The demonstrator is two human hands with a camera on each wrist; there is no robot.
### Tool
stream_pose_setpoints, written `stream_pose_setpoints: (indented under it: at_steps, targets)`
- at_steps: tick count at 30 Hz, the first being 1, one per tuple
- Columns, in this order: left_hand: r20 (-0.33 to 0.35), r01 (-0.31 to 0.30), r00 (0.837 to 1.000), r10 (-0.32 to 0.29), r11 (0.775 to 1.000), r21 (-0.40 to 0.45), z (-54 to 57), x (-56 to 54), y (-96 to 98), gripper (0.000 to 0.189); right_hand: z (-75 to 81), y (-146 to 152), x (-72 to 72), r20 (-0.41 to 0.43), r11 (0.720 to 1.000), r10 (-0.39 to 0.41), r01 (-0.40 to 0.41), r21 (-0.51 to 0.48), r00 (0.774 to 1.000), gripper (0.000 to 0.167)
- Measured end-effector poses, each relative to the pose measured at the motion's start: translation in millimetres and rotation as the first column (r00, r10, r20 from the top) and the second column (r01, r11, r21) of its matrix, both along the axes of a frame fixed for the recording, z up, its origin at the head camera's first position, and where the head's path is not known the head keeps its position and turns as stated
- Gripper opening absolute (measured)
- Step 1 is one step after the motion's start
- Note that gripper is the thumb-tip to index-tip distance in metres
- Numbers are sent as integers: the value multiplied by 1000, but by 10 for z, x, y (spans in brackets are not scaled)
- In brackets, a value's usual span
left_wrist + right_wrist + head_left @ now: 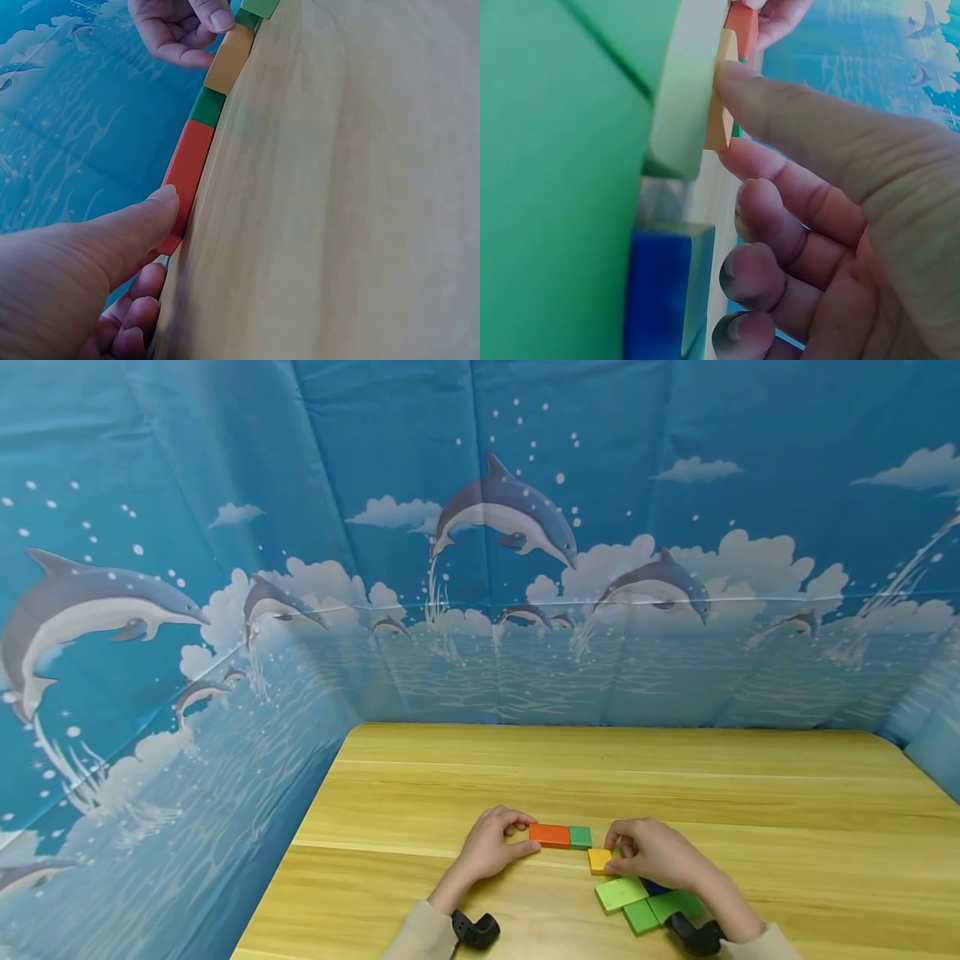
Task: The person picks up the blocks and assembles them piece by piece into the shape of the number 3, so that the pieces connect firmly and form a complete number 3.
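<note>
While the head view takes in the whole scene, with a wood-grain table [420,785] across the lower half and a blue dolphin backdrop [360,435] above, the wrist views show the grips up close.

In the head view, the left hand [491,845] is at lower centre, gripping the left end of a red-orange block [550,836] between thumb and fingers. The right hand [663,854], at lower right, pinches a yellow block [598,861].

The left wrist view shows what the head view does not: the thumb pressed along the red-orange block's side. The right wrist view adds the right thumb flat on the yellow block's face, a finger at its far side and the other fingers loosely curled. At its lower left, a blue block [658,292] shows a broad face; in the head view the right hand mostly hides it.

The red-orange block is a smooth, flat oblong, touching a small square green block [581,837] end to end. The yellow block is small and squarish, just below that green one; whether their corners touch is unclear. Lime-green blocks [621,894] cluster at the lower right.
</note>
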State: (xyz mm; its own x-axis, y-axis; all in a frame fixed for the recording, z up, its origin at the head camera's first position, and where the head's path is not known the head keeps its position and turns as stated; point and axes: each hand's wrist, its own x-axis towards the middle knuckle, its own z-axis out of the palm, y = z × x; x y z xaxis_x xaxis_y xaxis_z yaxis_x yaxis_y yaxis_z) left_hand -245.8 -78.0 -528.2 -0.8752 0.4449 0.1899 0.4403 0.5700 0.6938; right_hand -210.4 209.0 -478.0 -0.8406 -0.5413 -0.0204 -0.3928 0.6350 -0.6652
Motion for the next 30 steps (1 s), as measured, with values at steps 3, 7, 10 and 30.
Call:
stream_pose_setpoints:
  at_steps: [3,7,10,30]
  targets:
    - [-5,0,1000,0,1000,1,1,-7,3,32,11,45,-12,4,1000,3,-3,-6,1000,23]
    - [-12,-1,1000,1,1000,-2,-6,-12,6,32,19,105,-41,-3,1000,-10,10,6,1000,24]
    - [-11,-2,1000,2,1000,-1,-9,-11,9,32,25,139,-72,-14,999,-41,42,28,999,25]
    - [-7,-6,1000,6,1000,-6,-14,-17,16,32,71,43,-336,-106,960,-230,243,140,967,18]
